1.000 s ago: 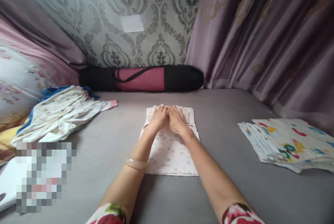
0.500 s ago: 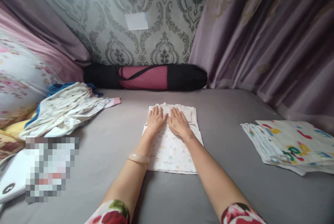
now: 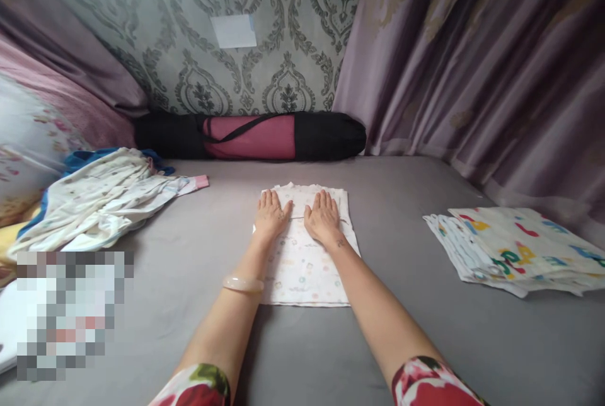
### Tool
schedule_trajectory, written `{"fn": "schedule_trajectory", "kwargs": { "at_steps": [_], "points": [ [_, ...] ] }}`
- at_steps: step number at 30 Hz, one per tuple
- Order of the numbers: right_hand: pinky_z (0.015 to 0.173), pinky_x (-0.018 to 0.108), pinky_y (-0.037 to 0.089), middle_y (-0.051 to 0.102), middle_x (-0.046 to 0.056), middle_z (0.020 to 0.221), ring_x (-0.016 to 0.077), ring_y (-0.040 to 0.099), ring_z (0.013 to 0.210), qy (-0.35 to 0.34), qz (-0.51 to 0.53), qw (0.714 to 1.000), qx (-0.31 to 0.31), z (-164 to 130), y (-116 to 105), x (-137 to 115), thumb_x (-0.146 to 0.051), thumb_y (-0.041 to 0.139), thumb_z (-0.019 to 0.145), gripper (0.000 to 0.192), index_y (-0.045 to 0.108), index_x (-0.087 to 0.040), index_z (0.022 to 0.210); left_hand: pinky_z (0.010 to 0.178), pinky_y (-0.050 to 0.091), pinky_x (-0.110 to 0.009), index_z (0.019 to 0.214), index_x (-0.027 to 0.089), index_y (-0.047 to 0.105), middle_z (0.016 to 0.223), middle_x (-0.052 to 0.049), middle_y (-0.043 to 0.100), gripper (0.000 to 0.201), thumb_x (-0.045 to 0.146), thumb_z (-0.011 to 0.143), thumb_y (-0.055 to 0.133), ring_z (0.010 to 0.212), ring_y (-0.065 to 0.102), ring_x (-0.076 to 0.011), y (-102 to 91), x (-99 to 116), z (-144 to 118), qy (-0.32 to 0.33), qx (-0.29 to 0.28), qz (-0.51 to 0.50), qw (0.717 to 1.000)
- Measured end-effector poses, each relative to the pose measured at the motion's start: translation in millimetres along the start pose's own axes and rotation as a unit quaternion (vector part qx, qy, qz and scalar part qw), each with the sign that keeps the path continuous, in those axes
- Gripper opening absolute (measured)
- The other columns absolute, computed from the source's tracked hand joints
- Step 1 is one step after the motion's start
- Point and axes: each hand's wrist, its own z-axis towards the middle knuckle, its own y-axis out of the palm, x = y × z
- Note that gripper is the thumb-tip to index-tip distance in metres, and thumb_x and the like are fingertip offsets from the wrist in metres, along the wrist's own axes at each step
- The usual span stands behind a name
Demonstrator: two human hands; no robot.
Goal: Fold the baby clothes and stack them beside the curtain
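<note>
Under left hand (image 3: 273, 215) and right hand (image 3: 322, 220) alike, a folded white garment (image 3: 309, 273) lies lengthwise with the fingers, mostly wristward. Both hands' fingers stretch straight, gripping nothing.

one printed white garment (image 3: 307, 270), one folded stack (image 3: 534, 245), one loose clothes heap (image 3: 106, 201), one bangle (image 3: 242, 284), one long bag (image 3: 255, 137), one white card (image 3: 235, 31), two floral sleeves (image 3: 201, 387) (image 3: 428, 384).
</note>
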Motion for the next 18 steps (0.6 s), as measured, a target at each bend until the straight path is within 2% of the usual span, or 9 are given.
{"fn": "schedule_trajectory", "kwargs": {
  "at_steps": [9, 15, 18],
  "points": [
    [0.115, 0.043, 0.013, 0.026, 0.024, 0.153, 0.0324, 0.020, 0.144, 0.059, -0.005, 0.998, 0.026, 1.0, -2.9, 8.5, -0.033, 0.031, 0.095, 0.064, 0.032, 0.008, 0.144, 0.116, 0.022, -0.043, 0.146, 0.001, 0.033, 0.153, -0.019, 0.030, 0.068, 0.047, 0.097, 0.024, 0.144, 0.023, -0.0295, 2.5, -3.3, 1.2, -0.004, 0.021, -0.003, 1.000],
    [0.116, 0.044, 0.014, 0.028, 0.024, 0.153, 0.0317, 0.021, 0.143, 0.068, -0.010, 0.997, 0.018, 3.2, -6.4, 20.9, -0.032, 0.032, 0.095, 0.063, 0.031, 0.007, 0.145, 0.118, 0.018, -0.043, 0.147, 0.002, 0.031, 0.155, -0.018, 0.028, 0.068, 0.046, 0.098, 0.019, 0.144, 0.023, -0.0294, -4.7, -11.5, 2.6, -0.046, 0.000, -0.016, 0.999],
    [0.116, 0.042, 0.013, 0.027, 0.024, 0.154, 0.0313, 0.020, 0.144, 0.075, -0.008, 0.997, 0.011, 4.3, -7.5, 23.5, -0.033, 0.032, 0.095, 0.064, 0.030, 0.007, 0.145, 0.118, 0.016, -0.047, 0.149, 0.005, 0.030, 0.155, -0.016, 0.028, 0.066, 0.045, 0.098, 0.016, 0.145, 0.020, -0.0302, -7.6, -19.0, 4.1, -0.063, -0.009, -0.014, 0.998]
  ]
}}
